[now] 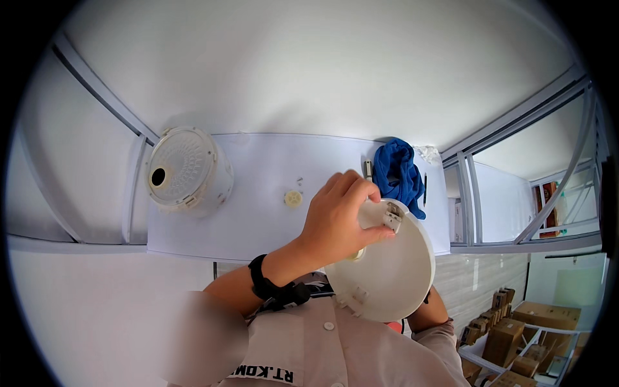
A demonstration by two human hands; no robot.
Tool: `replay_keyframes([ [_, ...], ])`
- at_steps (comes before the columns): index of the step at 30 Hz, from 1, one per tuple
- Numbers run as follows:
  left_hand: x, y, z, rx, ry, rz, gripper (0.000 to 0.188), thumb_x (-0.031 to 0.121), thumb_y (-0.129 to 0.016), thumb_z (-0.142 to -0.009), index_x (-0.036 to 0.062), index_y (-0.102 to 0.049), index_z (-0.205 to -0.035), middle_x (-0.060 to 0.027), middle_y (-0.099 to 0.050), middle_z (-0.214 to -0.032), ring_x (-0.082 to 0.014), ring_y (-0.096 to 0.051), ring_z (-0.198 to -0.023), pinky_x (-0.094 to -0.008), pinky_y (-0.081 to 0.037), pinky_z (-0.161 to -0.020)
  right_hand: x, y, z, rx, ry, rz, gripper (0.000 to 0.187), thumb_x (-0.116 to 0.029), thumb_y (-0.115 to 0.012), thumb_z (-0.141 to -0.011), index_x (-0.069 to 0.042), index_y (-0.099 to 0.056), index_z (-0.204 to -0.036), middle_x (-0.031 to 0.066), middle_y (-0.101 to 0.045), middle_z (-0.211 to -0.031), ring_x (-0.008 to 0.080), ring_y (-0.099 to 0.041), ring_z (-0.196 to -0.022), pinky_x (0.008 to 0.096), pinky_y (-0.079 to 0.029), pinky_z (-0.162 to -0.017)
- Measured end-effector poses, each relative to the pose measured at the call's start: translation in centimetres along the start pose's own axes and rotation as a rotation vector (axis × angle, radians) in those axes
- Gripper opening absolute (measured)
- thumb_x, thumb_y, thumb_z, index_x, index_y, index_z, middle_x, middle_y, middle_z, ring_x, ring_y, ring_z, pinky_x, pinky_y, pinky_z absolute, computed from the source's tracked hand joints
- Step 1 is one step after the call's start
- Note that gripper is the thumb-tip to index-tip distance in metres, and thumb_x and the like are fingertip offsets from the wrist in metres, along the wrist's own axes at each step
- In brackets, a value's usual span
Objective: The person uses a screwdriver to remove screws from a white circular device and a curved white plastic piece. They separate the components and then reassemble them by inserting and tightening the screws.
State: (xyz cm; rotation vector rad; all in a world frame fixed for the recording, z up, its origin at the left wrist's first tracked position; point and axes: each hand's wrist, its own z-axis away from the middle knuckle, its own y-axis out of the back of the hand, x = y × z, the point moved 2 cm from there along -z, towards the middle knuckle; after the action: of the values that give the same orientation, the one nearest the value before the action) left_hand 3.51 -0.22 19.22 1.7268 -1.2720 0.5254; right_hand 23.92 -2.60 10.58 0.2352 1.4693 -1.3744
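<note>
A round, shallow white plastic cover [393, 277] is held up in front of my chest, its hollow inner side facing me. My left hand [342, 216], with a black band on the wrist, pinches its upper rim; the thumb lies inside against a small white clip [392, 218] with metal parts. Another white bracket [353, 300] sits on the opposite inner edge. My right forearm [431, 313] goes behind the cover, which hides that hand and its fingers. Beyond my left hand, a small cream-coloured round part [293, 198] lies on the white table [251, 226].
A white drum-shaped housing [193, 168] with a dark round hole stands at the table's left end. A crumpled blue cloth [398, 169], a small metal tool [368, 169] and a thin dark pen-like stick [425, 190] lie at the right. Cardboard boxes [503, 342] stand lower right.
</note>
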Motion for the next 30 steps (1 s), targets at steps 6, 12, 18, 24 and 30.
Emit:
replay_keyframes([
  [6, -0.7, -1.3, 1.3, -0.114, 0.137, 0.097, 0.04, 0.025, -0.091, -0.077, 0.0065, -0.073, -0.108, -0.0045, -0.07, -0.083, -0.0145, -0.059, -0.06, -0.029, -0.049, -0.054, 0.2, -0.4, 0.6, 0.014, 0.029, 0.011, 0.044, -0.028, -0.056, -0.106, -0.004, -0.052, -0.143, 0.0118, -0.064, -0.129, 0.0226, -0.064, -0.116, 0.0355, -0.056, -0.095],
  [12, -0.3, -1.5, 1.4, -0.107, -0.006, 0.236, 0.038, 0.014, -0.088, -0.08, 0.006, -0.075, -0.114, -0.0035, -0.074, -0.091, -0.0114, -0.06, -0.06, -0.025, -0.052, -0.054, -0.1, -0.5, 0.7, 0.028, 0.042, 0.025, 0.046, -0.029, -0.055, -0.107, -0.005, -0.05, -0.145, 0.012, -0.062, -0.132, 0.0227, -0.063, -0.118, 0.0362, -0.056, -0.096],
  [18, 0.5, -1.0, 1.2, -0.117, -0.054, 0.258, 0.035, 0.012, -0.089, -0.078, 0.0073, -0.076, -0.111, -0.0027, -0.073, -0.09, -0.0121, -0.063, -0.062, -0.0246, -0.052, -0.053, -0.2, -0.7, 1.2, 0.051, 0.066, 0.058, 0.047, -0.03, -0.054, -0.107, -0.005, -0.048, -0.147, 0.0122, -0.061, -0.135, 0.0229, -0.063, -0.121, 0.037, -0.056, -0.098],
  [24, 0.4, -0.9, 1.3, -0.123, -0.074, 0.206, 0.034, 0.012, -0.088, -0.079, 0.0074, -0.076, -0.11, -0.0028, -0.072, -0.087, -0.0141, -0.066, -0.064, -0.0265, -0.052, -0.054, 0.4, -1.1, 2.0, 0.073, 0.085, 0.089, 0.049, -0.031, -0.054, -0.108, -0.006, -0.046, -0.149, 0.0124, -0.059, -0.138, 0.0231, -0.062, -0.124, 0.0378, -0.056, -0.099],
  [30, 0.1, -1.0, 1.6, -0.102, -0.071, 0.118, 0.033, 0.015, -0.088, -0.079, 0.0072, -0.076, -0.108, -0.0037, -0.073, -0.088, -0.0172, -0.067, -0.066, -0.0284, -0.054, -0.057, 1.3, -1.7, 2.9, 0.094, 0.113, 0.123, 0.051, -0.032, -0.053, -0.108, -0.006, -0.044, -0.151, 0.0126, -0.058, -0.14, 0.0232, -0.061, -0.126, 0.0385, -0.055, -0.1],
])
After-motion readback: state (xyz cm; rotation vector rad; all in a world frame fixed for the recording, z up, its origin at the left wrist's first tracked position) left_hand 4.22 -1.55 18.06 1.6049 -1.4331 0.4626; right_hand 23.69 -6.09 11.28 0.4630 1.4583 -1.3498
